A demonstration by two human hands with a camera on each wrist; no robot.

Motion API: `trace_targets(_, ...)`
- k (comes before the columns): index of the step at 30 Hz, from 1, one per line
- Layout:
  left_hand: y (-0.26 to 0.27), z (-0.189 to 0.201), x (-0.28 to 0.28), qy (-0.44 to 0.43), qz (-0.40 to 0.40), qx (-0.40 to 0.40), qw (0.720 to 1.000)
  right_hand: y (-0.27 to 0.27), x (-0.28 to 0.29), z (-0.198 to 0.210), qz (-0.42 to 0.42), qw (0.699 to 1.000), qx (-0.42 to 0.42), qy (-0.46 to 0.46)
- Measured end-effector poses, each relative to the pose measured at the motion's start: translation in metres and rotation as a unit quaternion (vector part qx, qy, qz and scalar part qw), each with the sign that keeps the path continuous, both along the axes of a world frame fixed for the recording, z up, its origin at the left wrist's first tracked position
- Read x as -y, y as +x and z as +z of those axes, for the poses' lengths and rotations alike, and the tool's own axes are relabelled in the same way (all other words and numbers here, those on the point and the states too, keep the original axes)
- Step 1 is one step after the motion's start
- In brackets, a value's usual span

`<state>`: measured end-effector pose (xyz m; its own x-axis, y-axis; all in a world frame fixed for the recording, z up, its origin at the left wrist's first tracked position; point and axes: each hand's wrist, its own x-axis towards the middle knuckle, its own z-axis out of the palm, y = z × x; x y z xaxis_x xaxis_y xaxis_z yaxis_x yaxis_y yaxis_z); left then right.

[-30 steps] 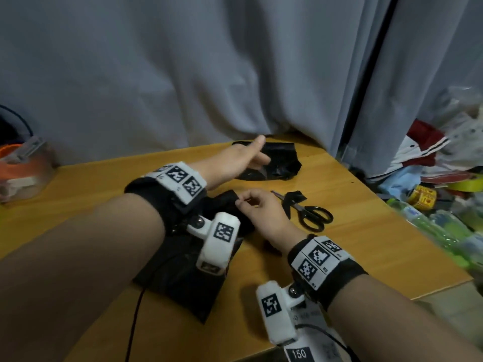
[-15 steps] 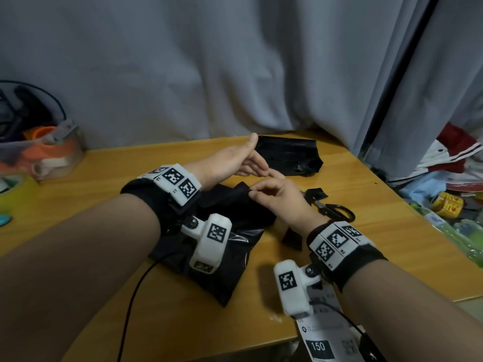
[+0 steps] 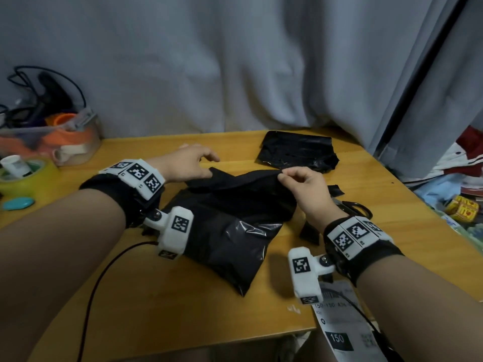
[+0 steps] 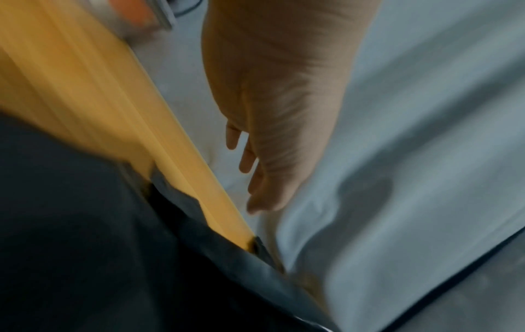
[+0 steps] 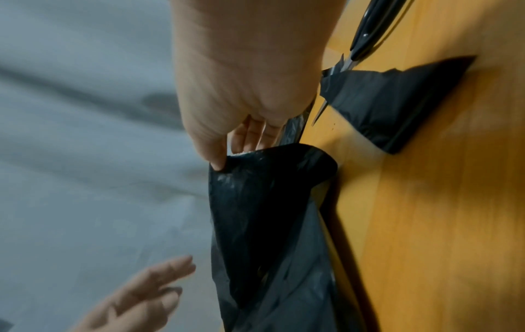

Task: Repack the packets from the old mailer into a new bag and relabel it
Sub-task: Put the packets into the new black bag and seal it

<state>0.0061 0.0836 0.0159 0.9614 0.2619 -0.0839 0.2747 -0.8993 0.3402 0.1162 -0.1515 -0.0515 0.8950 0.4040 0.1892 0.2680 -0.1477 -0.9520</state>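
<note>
Bags: two black plastic ones on the table [image 3: 162, 304]. The bigger bag [image 3: 230, 231] lies mid-table btwn both hands; the crumpled bag [image 3: 295, 155] sits farther back by the curtain [image 3: 235, 61], well apart. Right hand [image 3: 305, 194] pinches the big bag's top edge w/ thumb & fingers, lifting it off the table. Left hand [image 3: 188, 164] has fingers loose & spread, holding nothing, just beside the bag's other corner. One pair of scissors [image 5: 366, 36], mostly hidden behind the right wrist in head view. One black scrap [image 5: 395, 98] next to them. One printed label [image 3: 342, 333] at near edge, partly cut off. Packets not visible; left wrist view blurred.
</note>
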Motion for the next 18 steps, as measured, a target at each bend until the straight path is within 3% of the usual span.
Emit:
trace_targets(2,-0.007,-0.007,-0.011,0.028,0.023,-0.056,0.998,-0.002,-0.001,0.002,0.003,1.000,-0.015,0.021)
trace_targets(7,-0.022,-0.028,-0.019,-0.112,0.081,-0.144,0.980,-0.005,-0.004,0.006,0.014,0.997,-0.042,0.059)
trace_targets(11,-0.032,-0.034,-0.017,-0.146,0.079,-0.152,0.974,-0.010,0.002,0.006,0.047,0.998,-0.041,0.033)
trace_targets(15,-0.037,-0.034,-0.016,-0.074,0.071,-0.145,0.984,-0.010,0.016,0.002,0.123,0.990,-0.007,-0.072)
trace_targets(18,-0.035,-0.032,0.003,-0.027,0.015,-0.110,0.994,-0.008,0.021,-0.001,0.130,0.981,0.034,-0.139)
